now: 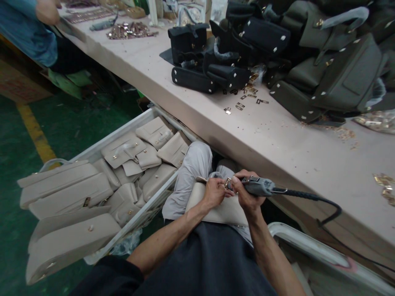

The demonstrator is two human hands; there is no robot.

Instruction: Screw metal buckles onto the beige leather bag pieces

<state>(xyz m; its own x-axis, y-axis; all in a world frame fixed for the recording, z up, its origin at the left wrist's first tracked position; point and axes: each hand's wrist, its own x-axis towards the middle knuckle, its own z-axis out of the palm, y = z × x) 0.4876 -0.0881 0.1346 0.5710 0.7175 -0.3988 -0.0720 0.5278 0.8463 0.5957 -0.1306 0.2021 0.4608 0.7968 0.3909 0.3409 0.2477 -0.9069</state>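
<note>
A cream bag (216,207) lies across my lap. My left hand (215,192) is closed at the bag's upper edge, with its fingertips by a small gold metal buckle piece (227,183). In my right hand (247,193) is a grey corded power tool (257,186), its tip pointing left at the metal piece. The tool's black cord runs off to the right. Just what my left fingertips pinch, the flap edge or the metal piece, is too small to tell.
A white crate (114,139) of cream bags (123,150) stands at left. The long table (197,107) ahead carries black bags (193,78), olive bags (342,82) and gold metal pieces (240,106). A white-rimmed container (308,242) is at lower right; a person in blue (27,33) is at upper left.
</note>
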